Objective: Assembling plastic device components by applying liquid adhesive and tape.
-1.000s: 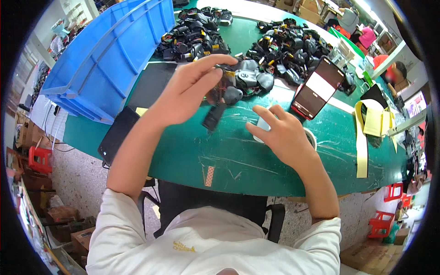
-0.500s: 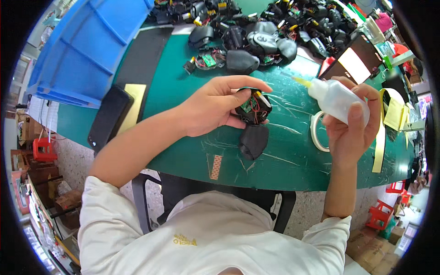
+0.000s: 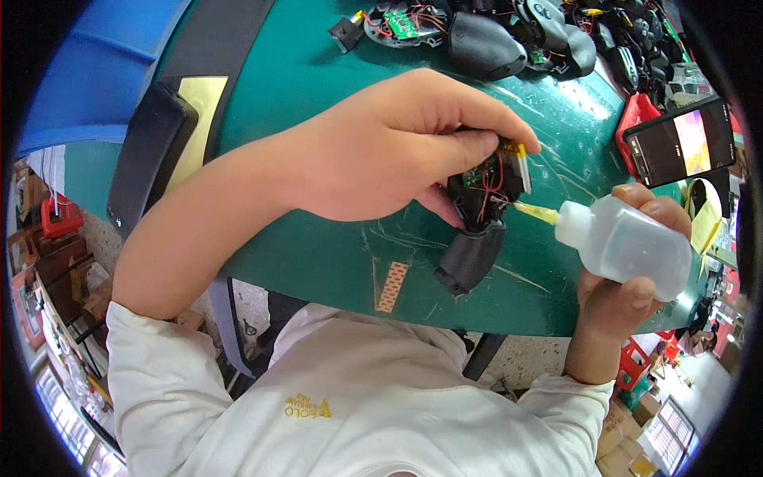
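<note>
My left hand is closed around an opened black plastic device, thumb and fingers gripping its rim. Red wires and part of a green circuit board show inside it. A silvery part with yellow tape lies along its right edge, and its black lower section points down toward me. In my right hand is a translucent white squeeze bottle, tilted on its side. Its thin yellow dispensing tip points left, with the end at the device's wired interior; whether it touches is too small to tell.
More black devices, some opened with wires showing, are heaped at the far side of the green table. A black case-like object lies at left near a blue bin. A phone leans on a red holder at right.
My right hand has brought the bottle down and its tip in to the opened device. My left hand still holds the device, now slightly tilted. The whole view has shifted closer to the table.
</note>
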Motion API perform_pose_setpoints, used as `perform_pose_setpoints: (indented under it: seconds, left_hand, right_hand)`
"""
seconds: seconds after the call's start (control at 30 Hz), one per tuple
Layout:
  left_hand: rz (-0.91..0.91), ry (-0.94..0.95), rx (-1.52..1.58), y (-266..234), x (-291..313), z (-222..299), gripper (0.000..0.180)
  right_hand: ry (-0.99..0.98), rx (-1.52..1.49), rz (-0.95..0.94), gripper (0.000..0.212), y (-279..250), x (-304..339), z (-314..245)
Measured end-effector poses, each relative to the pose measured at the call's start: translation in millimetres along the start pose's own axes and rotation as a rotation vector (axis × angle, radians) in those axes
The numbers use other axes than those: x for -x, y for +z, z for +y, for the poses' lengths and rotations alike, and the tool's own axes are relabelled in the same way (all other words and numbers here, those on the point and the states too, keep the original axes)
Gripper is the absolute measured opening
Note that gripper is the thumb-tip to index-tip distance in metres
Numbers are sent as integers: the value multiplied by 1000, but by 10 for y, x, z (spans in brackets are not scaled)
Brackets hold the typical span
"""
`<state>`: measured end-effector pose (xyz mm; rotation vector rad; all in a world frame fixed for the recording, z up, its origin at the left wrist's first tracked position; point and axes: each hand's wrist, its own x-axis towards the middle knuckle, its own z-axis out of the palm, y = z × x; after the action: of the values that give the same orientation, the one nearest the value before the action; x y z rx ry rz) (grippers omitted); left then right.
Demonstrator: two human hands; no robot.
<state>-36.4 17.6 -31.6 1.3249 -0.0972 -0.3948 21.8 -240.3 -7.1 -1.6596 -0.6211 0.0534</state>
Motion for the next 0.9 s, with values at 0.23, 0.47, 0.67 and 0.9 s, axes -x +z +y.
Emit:
perform_pose_setpoints:
  seconds: [0.23, 0.47, 0.67, 0.9]
  left_hand:
    - [31, -51, 0, -50, 2, 118, 30]
    - [10, -35, 37, -90, 3, 84, 30]
    - [-7, -40, 57, -84, 10, 98, 30]
    - [-17, -34, 76, -110, -1, 83, 31]
  right_hand:
    - [-98, 171, -109, 76, -47, 46, 17]
    - [-89, 45, -131, 74, -2, 63, 65]
    - [-179, 48, -149, 71, -7, 55, 102]
    - [-128, 99, -233, 69, 2, 48, 67]
